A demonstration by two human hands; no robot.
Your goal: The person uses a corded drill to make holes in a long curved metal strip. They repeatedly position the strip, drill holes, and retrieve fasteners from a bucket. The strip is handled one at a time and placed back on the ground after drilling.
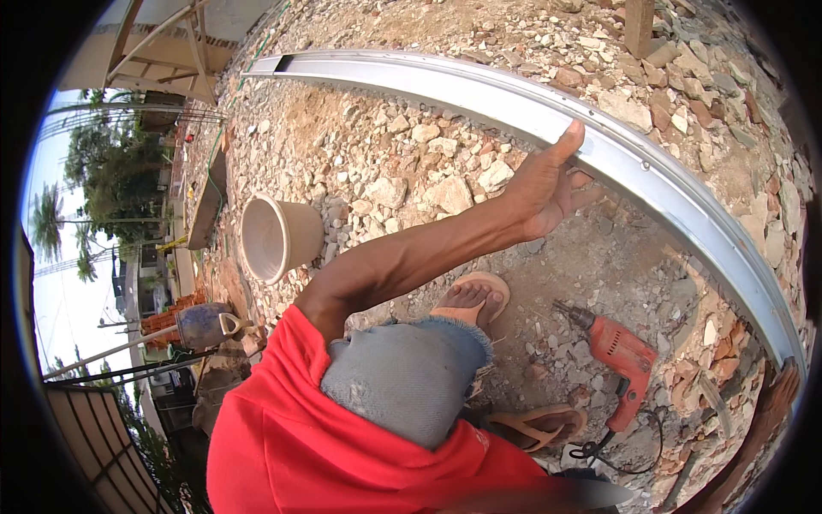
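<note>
A long silvery metal channel [479, 92] stretches from the upper left over to the right edge, bowed by the lens. My left hand [548, 188] grips its near edge around the middle, thumb on top and fingers curled underneath. At the far right, my right hand [775, 396] holds the other end of the channel; its fingers are partly hidden near the dark rim. On the ground between my feet and the channel lies a red power drill [621, 347], bit pointing left. Its black cord [591, 450] loops beside the handle. Neither hand touches the drill.
Broken stone and brick rubble [428, 171] covers the ground. A pale plastic bucket [295, 236] lies tipped at the left, with a blue drum [204, 325] beyond. A wooden post [639, 30] stands at the top right. My sandalled foot [479, 295] rests near the drill.
</note>
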